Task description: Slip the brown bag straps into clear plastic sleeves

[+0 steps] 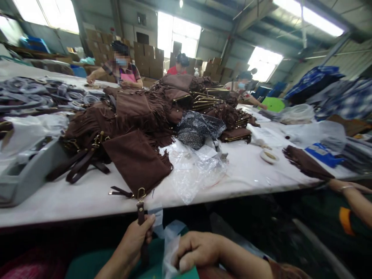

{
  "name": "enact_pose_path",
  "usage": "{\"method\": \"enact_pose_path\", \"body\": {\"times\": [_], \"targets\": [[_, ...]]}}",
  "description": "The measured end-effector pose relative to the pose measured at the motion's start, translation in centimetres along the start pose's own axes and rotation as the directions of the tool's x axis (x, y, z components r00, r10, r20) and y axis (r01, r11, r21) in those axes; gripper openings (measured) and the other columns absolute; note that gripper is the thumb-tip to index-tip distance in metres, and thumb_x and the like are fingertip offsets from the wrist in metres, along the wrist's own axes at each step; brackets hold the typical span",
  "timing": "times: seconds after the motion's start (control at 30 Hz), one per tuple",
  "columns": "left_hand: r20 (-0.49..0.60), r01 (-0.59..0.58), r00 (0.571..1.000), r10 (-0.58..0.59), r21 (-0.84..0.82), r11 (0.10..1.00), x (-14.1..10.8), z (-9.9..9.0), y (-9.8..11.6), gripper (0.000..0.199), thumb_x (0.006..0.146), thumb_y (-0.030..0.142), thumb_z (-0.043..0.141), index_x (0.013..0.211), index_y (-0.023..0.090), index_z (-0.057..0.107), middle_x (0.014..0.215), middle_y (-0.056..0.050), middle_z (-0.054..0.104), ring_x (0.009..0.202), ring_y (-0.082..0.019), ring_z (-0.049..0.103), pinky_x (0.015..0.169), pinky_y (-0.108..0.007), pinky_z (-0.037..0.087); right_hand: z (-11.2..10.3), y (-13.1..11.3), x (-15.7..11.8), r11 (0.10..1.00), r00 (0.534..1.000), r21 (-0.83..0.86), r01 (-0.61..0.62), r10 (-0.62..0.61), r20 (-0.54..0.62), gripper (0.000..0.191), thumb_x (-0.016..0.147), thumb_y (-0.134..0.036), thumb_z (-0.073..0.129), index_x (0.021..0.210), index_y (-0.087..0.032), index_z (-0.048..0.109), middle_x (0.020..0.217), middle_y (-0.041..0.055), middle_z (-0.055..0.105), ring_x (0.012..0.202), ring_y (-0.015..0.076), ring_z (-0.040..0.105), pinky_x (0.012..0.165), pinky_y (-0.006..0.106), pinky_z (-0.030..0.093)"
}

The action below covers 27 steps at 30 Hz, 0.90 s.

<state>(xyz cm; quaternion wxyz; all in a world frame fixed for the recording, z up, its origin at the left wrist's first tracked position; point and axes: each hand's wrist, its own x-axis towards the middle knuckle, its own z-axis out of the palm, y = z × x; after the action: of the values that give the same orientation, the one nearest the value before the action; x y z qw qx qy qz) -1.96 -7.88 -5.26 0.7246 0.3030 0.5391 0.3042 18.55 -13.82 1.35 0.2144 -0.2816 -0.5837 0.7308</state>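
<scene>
My left hand [138, 236] is closed around a brown wrist strap [140, 211] at the table's front edge. A brass clip [141, 194] joins the strap to a flat brown fringed pouch [135, 161] lying on the table. To the right, my right hand [197, 251] is closed on a thin, whitish translucent wrapping sheet [171, 248]. Another part of that pale material [157, 221] shows beside my left fingers. A thin dark strap with a metal tip [120, 192] lies left of the clip.
Piled brown fringed bags [132, 106] fill the table's middle, with clear plastic [188, 170] before them. A grey bin [29, 174] stands left; a tape roll [269, 156] lies right. Another person's arm [353, 193] reaches in at right, near a brown pouch [305, 161]. Several people work across the table.
</scene>
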Motion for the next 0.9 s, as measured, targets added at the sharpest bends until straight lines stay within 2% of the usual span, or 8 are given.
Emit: {"method": "enact_pose_path", "body": {"times": [0.13, 0.27, 0.37, 0.43, 0.47, 0.63, 0.77, 0.9], "targets": [[-0.015, 0.019, 1.0, -0.019, -0.005, 1.0, 0.2, -0.2, -0.4, 0.047, 0.059, 0.052, 0.079, 0.069, 0.017, 0.048, 0.049, 0.009, 0.039, 0.043, -0.005, 0.032, 0.041, -0.018, 0.026, 0.0, 2.1, 0.3, 0.991, 0.986, 0.079, -0.11, 0.119, -0.116, 0.046, 0.061, -0.057, 0.077, 0.079, -0.015, 0.071, 0.077, 0.001, 0.065, 0.073, 0.0142, 0.06, 0.073, 0.023, 0.048], [-0.03, 0.012, 0.999, -0.012, -0.005, 1.0, 0.2, -0.3, -0.3, 0.046, 0.058, 0.05, 0.08, 0.068, 0.017, 0.05, 0.049, 0.008, 0.04, 0.043, -0.005, 0.033, 0.041, -0.019, 0.026, 0.3, 4.4, 0.6, 0.97, 0.94, 0.172, -0.169, 0.211, -0.268, 0.042, 0.06, -0.046, 0.083, 0.082, -0.014, 0.07, 0.069, -0.0016, 0.061, 0.058, 0.0069, 0.052, 0.057, 0.017, 0.043], [-0.034, 0.018, 0.999, -0.018, 0.004, 1.0, 0.2, -0.2, -0.2, 0.046, 0.056, 0.049, 0.081, 0.066, 0.017, 0.051, 0.049, 0.008, 0.04, 0.042, -0.006, 0.033, 0.04, -0.019, 0.026, 0.5, 5.1, 0.7, 0.957, 0.916, 0.237, -0.165, 0.238, -0.322, 0.074, 0.049, -0.039, 0.09, 0.115, -0.018, 0.063, 0.069, -0.0035, 0.061, 0.057, 0.0075, 0.053, 0.055, 0.018, 0.044], [-0.033, 0.035, 0.999, -0.035, 0.016, 0.999, 0.2, -0.1, -0.2, 0.046, 0.055, 0.05, 0.081, 0.066, 0.016, 0.051, 0.048, 0.007, 0.041, 0.042, -0.006, 0.034, 0.04, -0.019, 0.026, 0.4, 4.8, 0.5, 0.97, 0.929, 0.198, -0.142, 0.199, -0.311, 0.106, 0.046, -0.035, 0.091, 0.139, -0.025, 0.043, 0.072, -0.0051, 0.061, 0.059, 0.0084, 0.055, 0.058, 0.019, 0.046], [-0.032, 0.044, 0.999, -0.043, 0.018, 0.999, 0.3, 0.0, -0.2, 0.046, 0.055, 0.05, 0.081, 0.065, 0.016, 0.052, 0.047, 0.007, 0.041, 0.042, -0.006, 0.034, 0.04, -0.019, 0.026, 0.3, 4.6, 0.4, 0.982, 0.944, 0.143, -0.127, 0.164, -0.286, 0.108, 0.049, -0.035, 0.091, 0.143, -0.027, 0.038, 0.074, -0.0049, 0.061, 0.062, 0.009, 0.056, 0.061, 0.019, 0.046], [-0.041, 0.048, 0.998, -0.048, -0.002, 0.999, 0.5, -0.1, -0.5, 0.047, 0.054, 0.05, 0.082, 0.066, 0.017, 0.051, 0.047, 0.007, 0.041, 0.042, -0.006, 0.034, 0.04, -0.019, 0.027, -0.5, 3.2, -0.3, 0.981, 0.994, -0.184, -0.054, 0.034, -0.108, 0.042, 0.082, -0.043, 0.065, 0.117, -0.021, 0.068, 0.096, 0.0019, 0.066, 0.091, 0.0164, 0.06, 0.081, 0.02, 0.045], [-0.038, 0.044, 0.998, -0.045, -0.017, 0.999, 0.6, -0.4, -0.6, 0.045, 0.057, 0.049, 0.081, 0.067, 0.017, 0.051, 0.048, 0.007, 0.042, 0.042, -0.006, 0.034, 0.041, -0.019, 0.028, -1.0, 4.0, -0.8, 0.965, 0.996, -0.26, -0.041, 0.018, -0.087, 0.044, 0.082, -0.043, 0.063, 0.117, -0.018, 0.069, 0.103, 0.0042, 0.066, 0.095, 0.0183, 0.06, 0.085, 0.021, 0.045], [-0.034, 0.049, 0.998, -0.05, -0.01, 0.999, 0.5, -0.4, -0.5, 0.046, 0.056, 0.049, 0.081, 0.066, 0.017, 0.049, 0.049, 0.007, 0.042, 0.043, -0.006, 0.036, 0.041, -0.019, 0.03, -1.7, 5.1, -1.8, 0.92, 0.945, -0.291, -0.264, 0.186, -0.268, 0.029, 0.073, -0.035, 0.071, 0.096, -0.018, 0.075, 0.082, -0.0001, 0.067, 0.074, 0.0137, 0.06, 0.066, 0.019, 0.045]]}}
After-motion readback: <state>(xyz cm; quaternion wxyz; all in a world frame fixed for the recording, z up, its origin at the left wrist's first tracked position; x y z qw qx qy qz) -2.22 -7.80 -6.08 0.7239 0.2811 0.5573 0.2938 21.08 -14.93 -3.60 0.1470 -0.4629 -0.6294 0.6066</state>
